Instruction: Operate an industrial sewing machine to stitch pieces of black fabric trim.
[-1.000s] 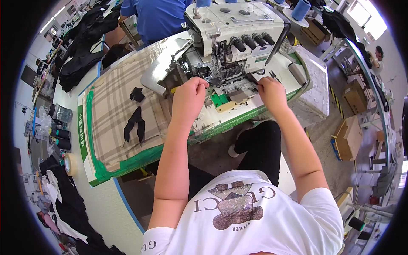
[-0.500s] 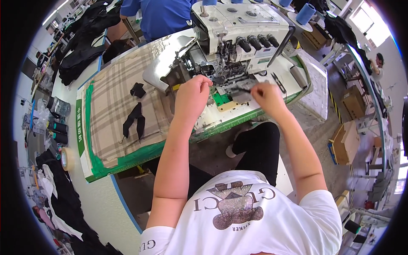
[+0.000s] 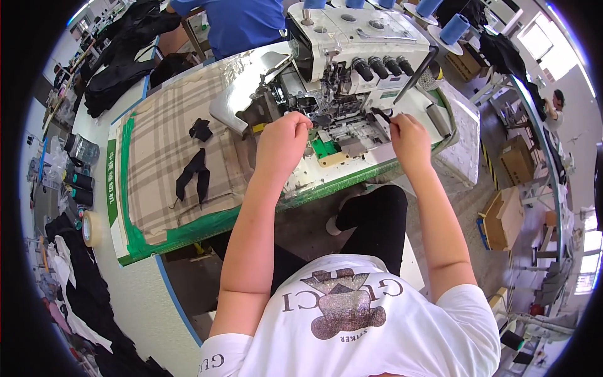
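A white overlock sewing machine (image 3: 358,38) stands before me with its metal workings exposed below the head. My left hand (image 3: 284,139) is at the left of the workings, thumb and fingers pinched together; anything between them is too small to make out. To the right of the workings is my right hand (image 3: 409,141), its fingers closed close to a small dark piece (image 3: 380,114). I cannot make out what it grips. Two black cloth pieces, a small one (image 3: 201,130) and a longer folded one (image 3: 193,176), lie on the plaid-covered table (image 3: 157,151).
Blue thread cones (image 3: 453,28) stand behind the machine. Left are a tape roll (image 3: 91,229), a clear jar (image 3: 83,149) and dark garments (image 3: 94,295). A person in blue (image 3: 242,28) sits beyond the table. Cardboard boxes (image 3: 502,217) stand on the floor at right.
My right hand has moved right, away from the front of the workings, and is less blurred. My left hand stays pinched in nearly the same place. The whole view has shifted slightly.
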The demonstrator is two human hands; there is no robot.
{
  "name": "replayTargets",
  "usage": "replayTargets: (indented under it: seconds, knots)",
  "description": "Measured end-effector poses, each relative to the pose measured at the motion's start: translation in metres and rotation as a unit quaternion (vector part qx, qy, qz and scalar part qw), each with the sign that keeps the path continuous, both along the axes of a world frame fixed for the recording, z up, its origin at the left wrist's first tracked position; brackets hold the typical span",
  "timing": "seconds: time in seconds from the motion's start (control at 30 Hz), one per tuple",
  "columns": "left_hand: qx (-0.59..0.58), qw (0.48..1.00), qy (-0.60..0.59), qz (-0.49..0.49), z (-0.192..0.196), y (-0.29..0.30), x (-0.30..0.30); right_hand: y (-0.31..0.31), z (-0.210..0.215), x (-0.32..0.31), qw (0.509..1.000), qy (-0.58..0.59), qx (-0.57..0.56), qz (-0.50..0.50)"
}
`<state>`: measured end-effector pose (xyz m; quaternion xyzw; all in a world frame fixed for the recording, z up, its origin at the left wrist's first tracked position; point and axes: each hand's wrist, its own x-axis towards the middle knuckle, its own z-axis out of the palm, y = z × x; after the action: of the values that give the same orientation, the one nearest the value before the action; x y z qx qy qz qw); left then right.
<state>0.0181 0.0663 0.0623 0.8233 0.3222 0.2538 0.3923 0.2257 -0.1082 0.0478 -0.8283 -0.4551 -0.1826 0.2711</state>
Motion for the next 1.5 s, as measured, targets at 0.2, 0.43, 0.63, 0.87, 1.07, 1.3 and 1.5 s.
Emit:
replayTargets:
  seconds: [0.2,0.43,0.63,0.87,1.07,1.3,1.5]
  knots:
    - [-0.001,1.0,-0.024,0.008,-0.006,0.002,-0.002,-0.028,-0.011,-0.001,0.996,0.017,-0.086,-0.033]
    - [-0.002,1.0,0.009,-0.009,0.004,0.001,0.003,0.002,-0.021,0.006,0.998,0.007,-0.053,-0.026]
    - [0.021,1.0,-0.004,0.01,-0.007,0.006,-0.004,-0.015,0.014,-0.023,0.995,0.021,-0.097,-0.013]
    - [-0.004,1.0,0.007,0.001,0.001,0.004,0.0,0.007,-0.006,-0.052,0.991,0.067,-0.086,0.08]
    - [0.014,1.0,-0.016,-0.003,-0.002,0.004,0.0,-0.003,-0.014,-0.033,0.993,0.026,-0.094,-0.061]
    - [0.005,1.0,-0.01,-0.002,-0.006,0.005,-0.004,-0.02,0.002,-0.066,0.996,0.041,-0.03,-0.079]
    - [0.01,1.0,-0.014,-0.006,-0.009,0.007,-0.003,-0.03,-0.003,-0.077,0.998,0.064,0.013,0.016]
